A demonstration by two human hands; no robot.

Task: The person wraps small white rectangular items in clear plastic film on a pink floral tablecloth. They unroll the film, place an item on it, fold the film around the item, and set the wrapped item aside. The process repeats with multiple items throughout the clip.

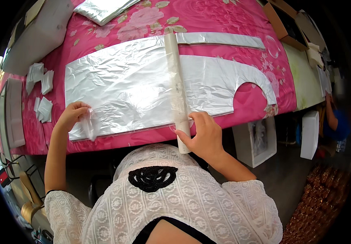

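A stack of thin, crinkled silver plastic sheets (114, 77), looking like aprons with a curved cut-out at the right end, lies on the pink floral cloth. Across its middle rests a long cream-white roll (174, 73), one end jutting past the table's near edge. My right hand (203, 134) is closed round that near end, thumb on its left side and fingers on its right. At the stack's near left corner my left hand (73, 116) pinches a crumpled piece of clear plastic film (89, 125).
Small folded white packets (45, 109) lie left of the stack. A silver strip (220, 39) and folded silver sheets (102, 9) lie beyond. An open cardboard box (285, 24) stands far right, a white foam box (255, 142) below the table. Another person's arm (331, 114) shows at right.
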